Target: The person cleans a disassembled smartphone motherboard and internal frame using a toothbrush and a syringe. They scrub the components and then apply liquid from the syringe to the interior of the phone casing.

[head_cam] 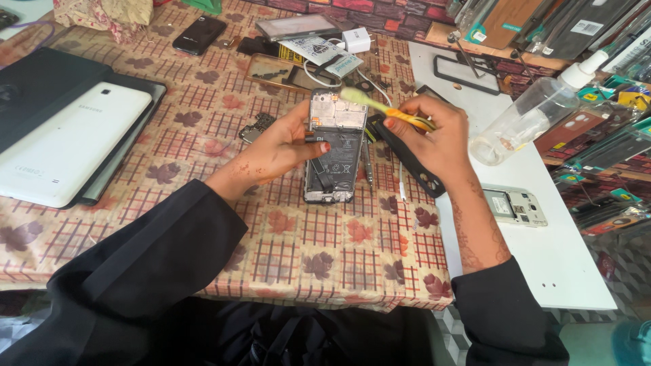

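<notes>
Across the whole near surface spreads a beige checked tablecloth with brown leaf prints [298,251], its front edge hanging toward the person's black sleeves. Right of it a bare white tabletop [563,257] runs to the right edge. At far left a white tablet in a black folio case [64,146] lies flat, well apart from both hands, with open cloth between them. On the white top a clear plastic bottle with a white nozzle [536,112] lies tilted, near the right hand; a small silver phone back shell [517,207] lies flat nearer the front.

Centre of the cloth: an opened smartphone with its back cover off, battery and boards showing [331,146], stands lengthwise away from the person. Left hand [285,146] grips its left edge, thumb across the battery, holding it tight. Right hand [430,132] closes around a blurred yellow-green tool with an orange handle [386,108], tip over the phone's upper right corner. A long black strip [413,163] lies under the right hand. A small loose circuit board [256,127] sits just left of the left hand. Clutter fills the far edge; near cloth stays free.
</notes>
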